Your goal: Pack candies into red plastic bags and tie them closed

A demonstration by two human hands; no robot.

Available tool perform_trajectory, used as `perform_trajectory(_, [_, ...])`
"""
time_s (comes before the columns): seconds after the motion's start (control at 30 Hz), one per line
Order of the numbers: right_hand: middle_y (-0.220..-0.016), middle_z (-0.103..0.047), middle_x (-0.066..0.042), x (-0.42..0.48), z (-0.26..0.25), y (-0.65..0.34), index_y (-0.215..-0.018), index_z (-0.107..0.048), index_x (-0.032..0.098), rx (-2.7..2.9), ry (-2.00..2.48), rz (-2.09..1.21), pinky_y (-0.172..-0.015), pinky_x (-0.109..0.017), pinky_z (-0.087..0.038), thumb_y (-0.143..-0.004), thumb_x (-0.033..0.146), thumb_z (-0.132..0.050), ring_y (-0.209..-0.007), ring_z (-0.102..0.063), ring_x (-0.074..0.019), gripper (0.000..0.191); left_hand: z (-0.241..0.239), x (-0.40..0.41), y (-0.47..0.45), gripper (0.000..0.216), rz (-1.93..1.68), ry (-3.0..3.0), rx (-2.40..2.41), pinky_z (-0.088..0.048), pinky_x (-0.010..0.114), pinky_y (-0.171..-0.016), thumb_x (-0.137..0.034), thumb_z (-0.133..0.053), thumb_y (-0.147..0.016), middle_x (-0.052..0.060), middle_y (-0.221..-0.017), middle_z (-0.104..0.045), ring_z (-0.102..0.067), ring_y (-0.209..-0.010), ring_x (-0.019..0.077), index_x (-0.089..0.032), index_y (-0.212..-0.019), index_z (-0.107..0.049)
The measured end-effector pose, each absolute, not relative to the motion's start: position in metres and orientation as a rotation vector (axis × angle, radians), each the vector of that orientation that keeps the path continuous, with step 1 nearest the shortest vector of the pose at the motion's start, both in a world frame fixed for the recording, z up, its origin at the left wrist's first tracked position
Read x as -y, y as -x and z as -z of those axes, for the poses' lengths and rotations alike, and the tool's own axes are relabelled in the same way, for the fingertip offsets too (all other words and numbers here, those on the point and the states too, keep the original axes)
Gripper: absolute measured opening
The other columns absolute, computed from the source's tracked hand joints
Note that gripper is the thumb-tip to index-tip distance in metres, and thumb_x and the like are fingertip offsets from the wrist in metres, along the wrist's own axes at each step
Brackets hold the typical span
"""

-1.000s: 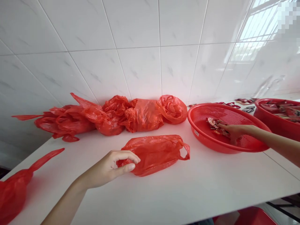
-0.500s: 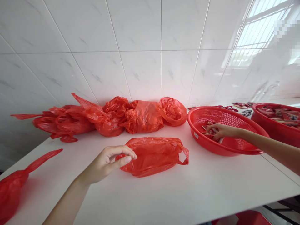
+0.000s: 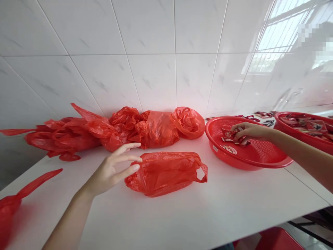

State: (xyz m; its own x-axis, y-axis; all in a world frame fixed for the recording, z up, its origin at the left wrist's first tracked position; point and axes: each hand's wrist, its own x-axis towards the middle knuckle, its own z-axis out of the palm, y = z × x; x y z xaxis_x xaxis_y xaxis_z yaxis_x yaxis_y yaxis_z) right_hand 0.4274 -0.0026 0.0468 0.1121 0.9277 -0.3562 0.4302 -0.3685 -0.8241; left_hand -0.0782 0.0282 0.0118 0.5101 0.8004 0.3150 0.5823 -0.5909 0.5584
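Observation:
A red plastic bag (image 3: 166,177) lies on the white table with its mouth spread and one loop handle to the right. My left hand (image 3: 114,168) hovers at the bag's left end, fingers apart, holding nothing. Over at the right, my right hand (image 3: 247,132) is inside a red perforated basket (image 3: 218,123), its fingers closed around small red snack packets (image 3: 240,139). Other packets lie beside those fingers at the basket's bottom, where a round white-and-red label (image 3: 229,149) shows.
Several filled red bags (image 3: 161,130) line the tiled wall. Another red bag (image 3: 7,211) stands at the left table edge. A second red basket (image 3: 288,130), full of packets, sits at far right. Below the table's front edge is a red stool-like object (image 3: 278,239).
My left hand has spread its fingers and drawn slightly away from the bag's edge. My right hand has lifted a little in the basket, with packets in its fingers. The view has shifted slightly.

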Motion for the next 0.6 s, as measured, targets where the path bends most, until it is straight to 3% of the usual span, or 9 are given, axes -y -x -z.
perform_trajectory(0.13, [-0.074, -0.062, -0.001, -0.001, -0.057, -0.425, -0.085, -0.057, 0.019, 1.293, 1.806, -1.23, -0.06, -0.028, -0.054, -0.053, 0.024, -0.084, -0.067, -0.063, -0.0148, 0.043, -0.003, -0.031, 0.072, 0.038, -0.37, -2.436, -1.298, -0.054, 0.042, -0.103, -0.056, -0.059, -0.088, 0.002, -0.16, -0.041, -0.051, -0.138, 0.0341, -0.034, -0.114, -0.075])
perform_trajectory(0.3, [-0.075, -0.062, -0.001, -0.006, -0.06, -0.415, -0.09, -0.057, 0.018, 1.467, 1.829, -1.257, -0.061, -0.026, -0.052, -0.062, 0.026, -0.077, -0.067, -0.06, -0.0125, 0.035, 0.002, -0.031, 0.053, 0.046, -0.303, -2.406, -1.311, -0.048, 0.044, -0.109, -0.045, -0.056, -0.09, 0.008, -0.146, -0.058, -0.057, -0.131, 0.0302, -0.027, -0.131, -0.066])
perform_trajectory(0.4, [-0.075, -0.06, 0.0, -0.008, -0.057, -0.414, -0.086, -0.055, 0.018, 1.615, 2.009, -1.243, -0.061, -0.024, -0.051, -0.066, 0.025, -0.068, -0.065, -0.058, -0.0108, 0.024, 0.004, -0.028, 0.044, 0.043, -0.391, -2.369, -1.245, -0.051, 0.041, -0.105, -0.042, -0.056, -0.09, 0.007, -0.137, -0.065, -0.063, -0.123, 0.028, -0.026, -0.129, -0.067])
perform_trajectory(0.6, [-0.067, -0.061, 0.002, 0.002, -0.041, -0.412, -0.08, -0.066, 0.018, 1.779, 2.267, -1.462, -0.054, -0.026, -0.051, -0.049, 0.011, -0.065, -0.058, -0.062, -0.0155, 0.032, 0.014, -0.024, 0.041, 0.035, -0.45, -2.269, -1.176, -0.055, 0.036, -0.099, -0.041, -0.059, -0.089, 0.006, -0.128, -0.07, -0.068, -0.113, 0.0252, -0.026, -0.119, -0.072])
